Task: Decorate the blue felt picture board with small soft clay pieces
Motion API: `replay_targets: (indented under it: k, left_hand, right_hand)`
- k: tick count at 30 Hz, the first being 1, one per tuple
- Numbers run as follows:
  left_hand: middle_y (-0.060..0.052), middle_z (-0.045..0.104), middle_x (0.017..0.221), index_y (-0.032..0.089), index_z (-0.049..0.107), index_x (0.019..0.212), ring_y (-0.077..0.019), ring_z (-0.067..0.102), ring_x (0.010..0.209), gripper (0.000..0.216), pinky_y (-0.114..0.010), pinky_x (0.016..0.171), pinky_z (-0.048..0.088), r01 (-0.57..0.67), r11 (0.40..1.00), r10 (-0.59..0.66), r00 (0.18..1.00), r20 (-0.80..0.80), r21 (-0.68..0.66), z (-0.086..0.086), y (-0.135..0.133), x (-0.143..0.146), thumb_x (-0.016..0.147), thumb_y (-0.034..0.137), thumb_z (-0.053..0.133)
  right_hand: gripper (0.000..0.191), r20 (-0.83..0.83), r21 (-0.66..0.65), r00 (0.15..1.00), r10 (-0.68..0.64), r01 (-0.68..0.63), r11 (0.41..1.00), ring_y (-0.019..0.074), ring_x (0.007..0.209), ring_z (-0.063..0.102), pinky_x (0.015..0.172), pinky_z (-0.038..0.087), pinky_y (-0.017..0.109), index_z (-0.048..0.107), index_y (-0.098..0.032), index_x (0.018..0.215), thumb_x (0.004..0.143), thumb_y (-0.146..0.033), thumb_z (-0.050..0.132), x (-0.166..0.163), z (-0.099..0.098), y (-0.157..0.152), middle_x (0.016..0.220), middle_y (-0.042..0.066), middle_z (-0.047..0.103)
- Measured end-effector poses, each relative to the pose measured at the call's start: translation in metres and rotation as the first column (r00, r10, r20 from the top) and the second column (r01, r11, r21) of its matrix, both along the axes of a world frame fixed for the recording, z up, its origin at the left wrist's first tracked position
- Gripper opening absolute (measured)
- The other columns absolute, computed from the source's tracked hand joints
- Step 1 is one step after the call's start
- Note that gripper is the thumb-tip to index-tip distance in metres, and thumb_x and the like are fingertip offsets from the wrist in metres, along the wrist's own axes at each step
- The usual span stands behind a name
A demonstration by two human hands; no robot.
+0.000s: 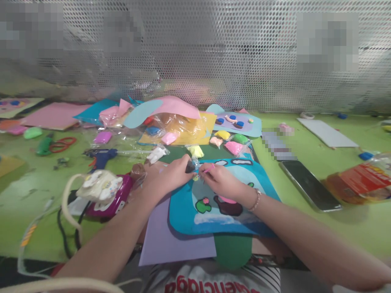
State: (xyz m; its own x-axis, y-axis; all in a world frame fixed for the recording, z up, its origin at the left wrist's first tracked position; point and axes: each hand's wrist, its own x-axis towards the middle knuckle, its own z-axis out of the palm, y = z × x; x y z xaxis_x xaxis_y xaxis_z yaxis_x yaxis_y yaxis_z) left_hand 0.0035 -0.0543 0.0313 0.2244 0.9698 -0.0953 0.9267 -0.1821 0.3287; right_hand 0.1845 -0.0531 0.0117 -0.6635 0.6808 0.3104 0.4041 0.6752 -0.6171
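My left hand (177, 173) is closed on a small packet of black clay (190, 166) above the top left of a blue foam sheet (181, 217). Close beside it, my right hand (222, 180) pinches a thin pink stick-like tool (209, 168), its tip near the packet. A small yellowish bit (196, 178) shows just under the fingers. The sheet carries a green cactus shape (202, 206) with a pink flower, a dark-outlined brown shape (229, 207) partly under my right hand, and white cloud shapes (242, 162).
Several bagged clay lumps, including a yellow one (195, 151), lie behind the sheet. At left are a blue glue gun (104, 158), a purple box (122, 195) with cables, and red-handled scissors (62, 145). A phone (310, 185) and a plastic jar (360, 179) sit at right.
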Motion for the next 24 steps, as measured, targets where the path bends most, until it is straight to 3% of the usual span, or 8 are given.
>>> replay_targets:
  k: [11,24]
  left_hand:
    - [-0.008,0.062,0.086,0.021,0.043,0.092,-0.027,0.062,0.084,0.023,-0.029,0.059,0.04,0.013,1.0,-0.013,1.0,-0.018,0.024,-0.0021,-0.0025,0.0015,0.08,0.038,0.052]
    - [-0.008,0.062,0.084,0.02,0.041,0.088,-0.027,0.062,0.081,0.021,-0.028,0.054,0.037,0.042,0.998,-0.042,0.999,-0.008,0.045,-0.0019,-0.002,0.001,0.081,0.037,0.051]
  right_hand:
    - [0.015,0.029,0.05,1.0,0.009,-0.01,0.999,0.0127,0.064,0.049,0.06,0.039,0.024,0.047,-0.018,0.081,0.088,-0.011,0.036,-0.0014,-0.0012,0.0002,0.072,0.002,0.054]
    - [0.013,0.0,0.015,1.0,0.019,-0.019,1.0,0.0121,0.062,0.051,0.06,0.04,0.024,0.048,-0.018,0.082,0.088,-0.012,0.037,-0.002,-0.0008,-0.0003,0.069,0.001,0.055]
